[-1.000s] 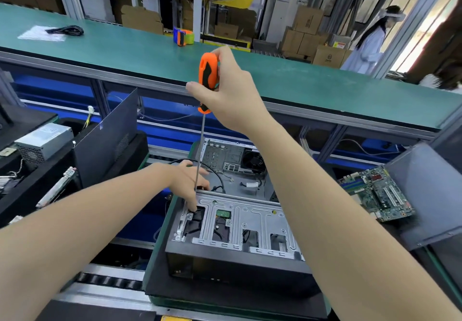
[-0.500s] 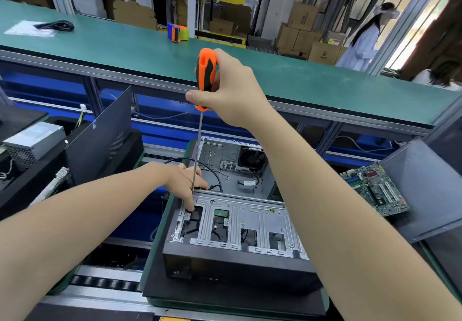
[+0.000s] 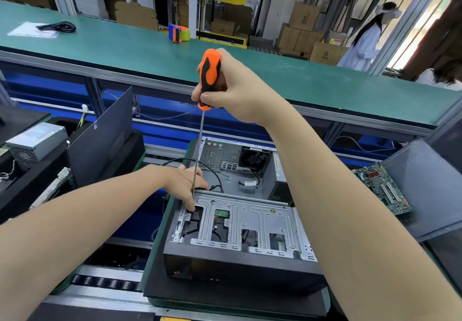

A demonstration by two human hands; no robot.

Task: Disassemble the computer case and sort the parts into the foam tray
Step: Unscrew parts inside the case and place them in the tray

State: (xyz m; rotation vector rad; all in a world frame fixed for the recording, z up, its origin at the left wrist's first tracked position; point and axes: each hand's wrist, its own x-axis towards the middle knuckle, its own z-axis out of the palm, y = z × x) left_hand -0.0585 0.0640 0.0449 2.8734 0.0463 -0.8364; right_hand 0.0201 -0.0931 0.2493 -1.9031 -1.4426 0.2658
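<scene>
An open computer case (image 3: 252,225) lies on a black foam pad, its silver drive cage facing up. My right hand (image 3: 235,90) grips the orange and black handle of a long screwdriver (image 3: 209,75), held upright. The shaft runs down to the cage's left rear corner. My left hand (image 3: 185,183) rests on that corner with its fingers curled round the lower shaft near the tip. A black cable loops inside the case behind my left hand.
A removed motherboard (image 3: 382,188) lies at the right against a grey side panel (image 3: 425,190). Another dark panel (image 3: 105,135) leans at the left beside a power supply (image 3: 35,140). A green bench (image 3: 125,45) carries a tape dispenser (image 3: 178,33). A person in white stands far right.
My hands and the screwdriver stay at the same corner of the case. The view has shifted slightly; the handle has turned a little in my right hand.
</scene>
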